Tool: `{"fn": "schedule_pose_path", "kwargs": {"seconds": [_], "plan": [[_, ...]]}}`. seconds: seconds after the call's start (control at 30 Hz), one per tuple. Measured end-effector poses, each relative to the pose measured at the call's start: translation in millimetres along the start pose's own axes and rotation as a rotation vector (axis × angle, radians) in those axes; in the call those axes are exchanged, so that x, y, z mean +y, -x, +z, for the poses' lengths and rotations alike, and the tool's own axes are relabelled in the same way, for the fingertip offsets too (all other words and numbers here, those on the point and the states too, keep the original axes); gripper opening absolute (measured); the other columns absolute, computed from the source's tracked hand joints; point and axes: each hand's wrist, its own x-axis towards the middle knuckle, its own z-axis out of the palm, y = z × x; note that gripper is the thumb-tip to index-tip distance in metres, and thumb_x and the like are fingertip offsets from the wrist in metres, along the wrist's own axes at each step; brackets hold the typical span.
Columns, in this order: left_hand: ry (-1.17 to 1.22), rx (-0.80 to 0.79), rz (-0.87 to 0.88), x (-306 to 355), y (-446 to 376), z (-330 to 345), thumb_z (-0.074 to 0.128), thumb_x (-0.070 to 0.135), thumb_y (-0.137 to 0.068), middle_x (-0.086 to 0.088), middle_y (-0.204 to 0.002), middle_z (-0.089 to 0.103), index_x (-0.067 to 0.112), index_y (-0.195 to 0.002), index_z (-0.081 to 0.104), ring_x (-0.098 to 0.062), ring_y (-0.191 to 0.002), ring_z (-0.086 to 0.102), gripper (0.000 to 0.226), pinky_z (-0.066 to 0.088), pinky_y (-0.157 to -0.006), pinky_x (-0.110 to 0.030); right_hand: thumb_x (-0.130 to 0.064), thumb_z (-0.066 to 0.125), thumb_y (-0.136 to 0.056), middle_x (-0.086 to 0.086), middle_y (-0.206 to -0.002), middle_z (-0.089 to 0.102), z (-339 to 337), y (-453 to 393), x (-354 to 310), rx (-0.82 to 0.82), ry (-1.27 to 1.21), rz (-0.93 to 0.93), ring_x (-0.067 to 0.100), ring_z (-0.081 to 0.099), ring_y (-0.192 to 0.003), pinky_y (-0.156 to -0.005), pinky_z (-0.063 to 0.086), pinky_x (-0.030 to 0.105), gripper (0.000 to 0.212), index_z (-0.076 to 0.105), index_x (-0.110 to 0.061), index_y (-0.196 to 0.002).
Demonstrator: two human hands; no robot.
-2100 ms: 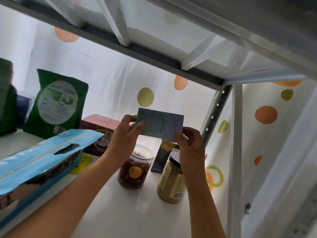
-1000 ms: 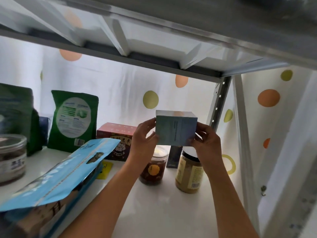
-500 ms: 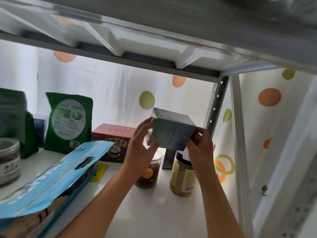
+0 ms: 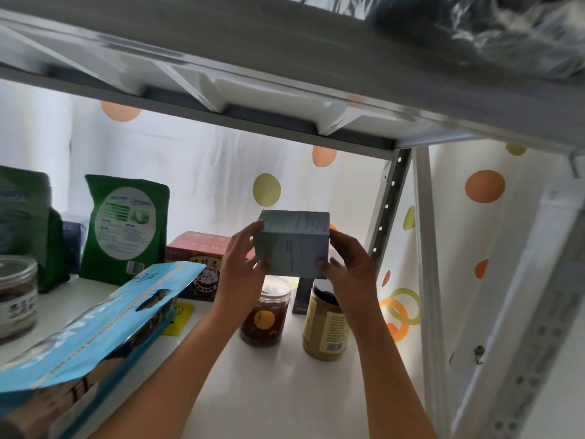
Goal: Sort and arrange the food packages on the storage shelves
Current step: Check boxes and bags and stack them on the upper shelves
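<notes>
I hold a pale blue-grey box [image 4: 292, 243] in the air between both hands, above two jars on the white shelf [image 4: 269, 384]. My left hand [image 4: 239, 267] grips its left side, thumb on the front and fingers behind. My right hand [image 4: 348, 269] grips its right side the same way. Below the box stand a clear jar of dark contents with a yellow label [image 4: 266, 315] and a tan jar with a dark lid [image 4: 326, 324]. A dark slim box [image 4: 302, 294] stands behind them.
A red box [image 4: 198, 258] and a green pouch [image 4: 125, 226] stand at the back. A long blue package [image 4: 91, 331] lies at the left front, with a clear jar [image 4: 15, 296] and another green bag [image 4: 22, 223] at far left. The upper shelf [image 4: 285, 99] hangs close overhead; a metal upright [image 4: 387, 204] stands right.
The box has been turned in my hands from tilted to level, its top face now showing, and both hands have shifted their hold on its sides. It stays in the air.
</notes>
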Motion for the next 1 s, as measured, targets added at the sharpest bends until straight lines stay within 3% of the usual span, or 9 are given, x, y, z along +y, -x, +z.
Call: {"fn": "schedule_pose_path", "kwargs": {"seconds": [0.13,0.2,0.3,0.4,0.5,0.63,0.77,0.9,1.0], "plan": [[0.109,0.023,-0.121,12.2,0.5,-0.7,0.060,-0.016,-0.088,0.011,-0.122,0.059,0.031,-0.121,0.050,-0.008,-0.113,0.060,0.059,0.056,-0.066,-0.018,-0.002,0.077,-0.082,-0.015,-0.123,0.064,-2.4,-1.8,-7.3,-0.101,0.004,-0.070,0.004,0.059,-0.118,-0.093,0.059,0.033,0.054,0.057,-0.034,-0.122],[0.115,0.039,-0.130,12.7,-0.7,-0.4,0.061,-0.015,-0.088,0.015,-0.120,0.057,0.026,-0.123,0.047,-0.010,-0.111,0.061,0.055,0.056,-0.066,-0.018,0.003,0.079,-0.079,-0.010,-0.124,0.061,-3.9,-9.7,-14.2,-0.145,0.029,-0.084,0.012,0.059,-0.119,-0.084,0.060,0.025,0.062,0.057,-0.042,-0.114],[0.090,0.046,-0.116,9.0,-3.2,-6.0,0.062,-0.004,-0.092,0.011,-0.122,0.059,0.024,-0.127,0.045,-0.012,-0.114,0.062,0.048,0.060,-0.076,-0.025,0.001,0.084,-0.075,-0.012,-0.121,0.063,-2.4,-24.1,-23.7,-0.179,0.069,-0.090,0.016,0.060,-0.118,-0.083,0.061,0.031,0.062,0.060,-0.047,-0.106],[-0.350,0.030,-0.063,-0.9,-6.1,-14.2,0.063,0.012,-0.095,-0.002,-0.137,0.058,0.025,-0.141,0.041,-0.023,-0.120,0.060,0.053,0.054,-0.095,-0.042,-0.003,0.085,-0.076,-0.007,-0.118,0.065,1.5,-43.3,-33.1,-0.180,0.139,-0.109,0.014,0.061,-0.111,-0.084,0.055,0.018,0.049,0.062,-0.035,-0.105],[-0.695,0.012,-0.141,-10.2,-4.7,-19.6,0.058,0.011,-0.097,-0.007,-0.143,0.053,0.019,-0.145,0.044,-0.027,-0.125,0.054,0.050,0.049,-0.097,-0.041,-0.005,0.085,-0.075,-0.001,-0.117,0.063,6.3,-66.7,-38.4,-0.201,0.253,-0.125,0.014,0.060,-0.105,-0.074,0.049,0.007,0.044,0.063,-0.025,-0.109],[-0.876,-0.034,-0.230,-20.8,-4.1,-25.2,0.053,0.013,-0.100,-0.009,-0.127,0.062,0.008,-0.126,0.062,-0.022,-0.115,0.054,0.028,0.043,-0.095,-0.028,-0.005,0.086,-0.073,0.002,-0.115,0.063,15.4,-95.8,-33.2,-0.246,0.377,-0.088,0.020,0.059,-0.105,-0.078,0.049,0.018,0.046,0.066,-0.014,-0.113],[-0.933,-0.035,-0.191,-23.9,-3.6,-26.9,0.054,0.012,-0.099,-0.009,-0.132,0.060,0.006,-0.131,0.060,-0.023,-0.123,0.050,0.033,0.041,-0.102,-0.029,-0.006,0.085,-0.072,0.002,-0.115,0.061,28.7,-113.6,-25.4,-0.334,0.483,-0.048,0.023,0.059,-0.106,-0.083,0.057,0.033,0.044,0.067,-0.015,-0.111],[-1.011,-0.078,-0.198,-30.1,-3.5,-28.3,0.055,0.012,-0.097,-0.005,-0.138,0.055,0.011,-0.134,0.056,-0.023,-0.130,0.044,0.037,0.039,-0.107,-0.034,0.003,0.078,-0.072,0.005,-0.111,0.058,36.4,-123.5,-21.7,-0.444,0.582,-0.020,0.022,0.058,-0.098,-0.068,0.048,0.020,0.042,0.066,-0.017,-0.106],[-1.041,-0.091,-0.218,-31.8,-3.7,-28.1,0.055,0.013,-0.096,-0.004,-0.140,0.053,0.012,-0.136,0.053,-0.023,-0.130,0.042,0.040,0.038,-0.109,-0.034,0.005,0.078,-0.071,0.012,-0.108,0.059,37.4,-132.2,-18.8,-0.528,0.644,-0.008,0.027,0.057,-0.094,-0.068,0.050,0.023,0.042,0.066,-0.018,-0.104]]}}
